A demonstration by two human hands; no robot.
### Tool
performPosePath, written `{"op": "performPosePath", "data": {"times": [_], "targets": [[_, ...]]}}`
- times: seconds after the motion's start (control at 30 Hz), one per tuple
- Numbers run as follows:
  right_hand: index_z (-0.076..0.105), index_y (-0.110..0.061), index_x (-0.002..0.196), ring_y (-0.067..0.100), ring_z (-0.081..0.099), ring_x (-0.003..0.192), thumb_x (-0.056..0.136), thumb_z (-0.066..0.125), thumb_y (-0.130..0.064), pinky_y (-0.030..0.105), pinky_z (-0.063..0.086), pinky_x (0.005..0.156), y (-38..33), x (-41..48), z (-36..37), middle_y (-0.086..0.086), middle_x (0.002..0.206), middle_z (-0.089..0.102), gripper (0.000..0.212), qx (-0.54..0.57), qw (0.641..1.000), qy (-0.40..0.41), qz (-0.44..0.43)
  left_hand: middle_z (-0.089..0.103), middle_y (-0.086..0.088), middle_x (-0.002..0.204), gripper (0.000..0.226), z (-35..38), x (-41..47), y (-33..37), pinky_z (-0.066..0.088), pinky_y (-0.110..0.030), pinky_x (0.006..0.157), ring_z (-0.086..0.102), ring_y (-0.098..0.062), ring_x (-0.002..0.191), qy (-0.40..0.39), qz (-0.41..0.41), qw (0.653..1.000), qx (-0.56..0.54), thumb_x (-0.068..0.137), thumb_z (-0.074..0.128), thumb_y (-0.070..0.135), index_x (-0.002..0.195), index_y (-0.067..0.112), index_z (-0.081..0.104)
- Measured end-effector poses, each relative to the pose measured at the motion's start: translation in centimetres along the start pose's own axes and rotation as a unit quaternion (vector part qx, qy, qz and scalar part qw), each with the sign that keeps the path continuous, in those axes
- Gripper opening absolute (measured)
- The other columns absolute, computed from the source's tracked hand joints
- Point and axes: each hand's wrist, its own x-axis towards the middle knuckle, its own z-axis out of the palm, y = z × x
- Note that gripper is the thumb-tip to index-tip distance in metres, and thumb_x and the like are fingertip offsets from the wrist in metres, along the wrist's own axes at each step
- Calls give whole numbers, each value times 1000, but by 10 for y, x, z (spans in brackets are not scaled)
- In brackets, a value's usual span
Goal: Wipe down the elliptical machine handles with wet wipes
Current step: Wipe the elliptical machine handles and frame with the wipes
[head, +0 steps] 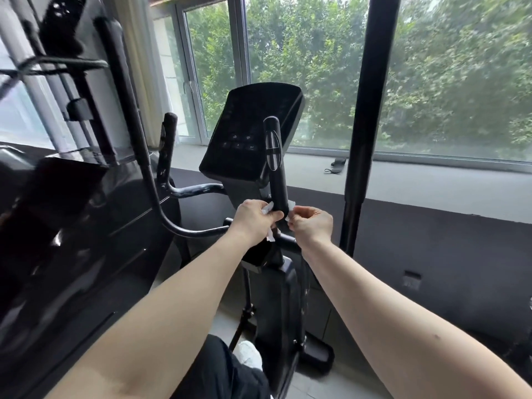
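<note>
The step in hand seems to be the wiping itself. A white wet wipe (269, 208) is looped round the lower end of the short upright handle (277, 182). The left hand (254, 220) pinches one end and the right hand (312, 226) pinches the other, with the handle between them. The next move probably calls for keeping the wipe taut and drawing it up toward the silver sensor strip (273, 151) above both hands. How the wipe lies behind the handle is hidden. The dark equipment far to the left of the left hand is too blurred to make out.
</note>
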Motion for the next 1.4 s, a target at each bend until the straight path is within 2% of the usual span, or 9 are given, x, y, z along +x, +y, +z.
{"op": "performPosePath", "data": {"times": [0.1,0.2,0.47,0.63,0.77,0.93,1.03,1.23,1.4], "targets": [[77,-23,69,24,77,84,83,77,-17,46,63,87,0,-2,2,-2,77,78,15,1,1000,3,0,75,-14,75,32,0,-1,2,47,-28,60,61,-16,59,3,-12,1000,2,90,75,33,73,6,70],[77,-24,65,26,76,84,82,75,-15,45,63,85,2,1,1,-1,76,78,19,0,1000,0,3,75,-13,75,33,0,-1,3,47,-28,61,62,-16,60,0,-17,1000,9,91,75,33,75,5,70],[77,-24,78,25,76,87,84,75,-15,44,62,89,4,2,2,-1,83,78,11,2,1000,-1,-12,70,0,65,30,2,3,4,49,-30,68,64,-18,65,5,-8,1000,28,90,75,32,69,10,70],[79,-21,89,19,75,86,89,73,-13,41,61,88,10,-7,-4,-3,85,78,9,-14,999,-11,-49,68,0,65,35,7,4,-2,47,-28,63,60,-14,59,32,-6,999,16,89,77,31,61,16,63],[73,-24,73,22,77,82,85,78,-9,44,63,86,0,-2,-11,-1,79,78,20,-27,997,-45,-53,69,3,61,34,9,4,-6,52,-33,69,69,-20,68,41,5,999,14,89,78,36,63,17,66],[76,-24,90,13,77,84,89,78,-14,35,62,89,3,-11,-18,-3,88,78,10,-23,995,-69,-69,63,9,53,33,10,6,-13,45,-27,60,60,-9,56,35,23,999,-4,90,78,32,63,16,66],[76,-17,94,7,74,75,87,78,-8,24,59,79,1,-10,-16,-4,82,76,11,-19,996,-51,-72,64,8,56,31,13,9,-17,45,-25,59,59,-10,57,38,34,999,-19,90,78,30,64,16,66],[77,-14,87,15,76,69,84,81,-3,33,62,77,3,-9,-5,0,74,78,13,-16,997,-25,-76,68,7,62,28,13,19,-30,47,-20,60,60,-4,55,23,58,997,-42,90,78,28,66,18,66],[75,-11,84,21,77,70,84,81,4,28,61,66,-1,-11,-8,5,74,78,16,1,996,-23,-82,63,13,56,34,16,25,-36,41,-19,57,52,-1,51,3,64,995,-80,89,80,28,60,25,61]]}}
